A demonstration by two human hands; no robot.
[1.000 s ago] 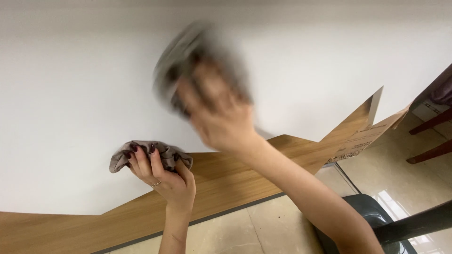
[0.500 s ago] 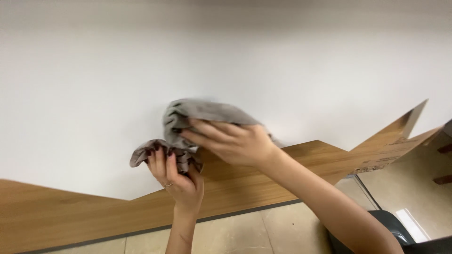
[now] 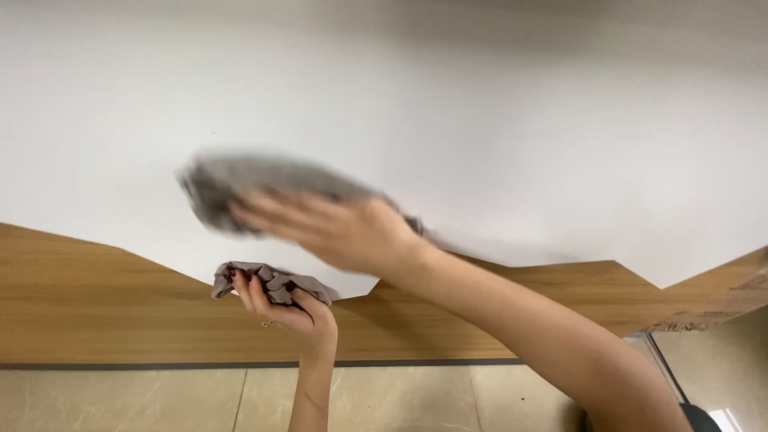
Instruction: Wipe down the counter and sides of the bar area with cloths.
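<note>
White wall (image 3: 496,104) above, zigzag wooden panel (image 3: 96,304) below, beige floor tiles (image 3: 160,400) at bottom. Right hand (image 3: 336,232), motion-blurred, fingers flat and spread, pressing a grey cloth (image 3: 248,180) against the wall. Left hand (image 3: 284,308), fingers curled tight, gripping 1 bunched grey rag (image 3: 268,280) at the panel's edge.
</note>
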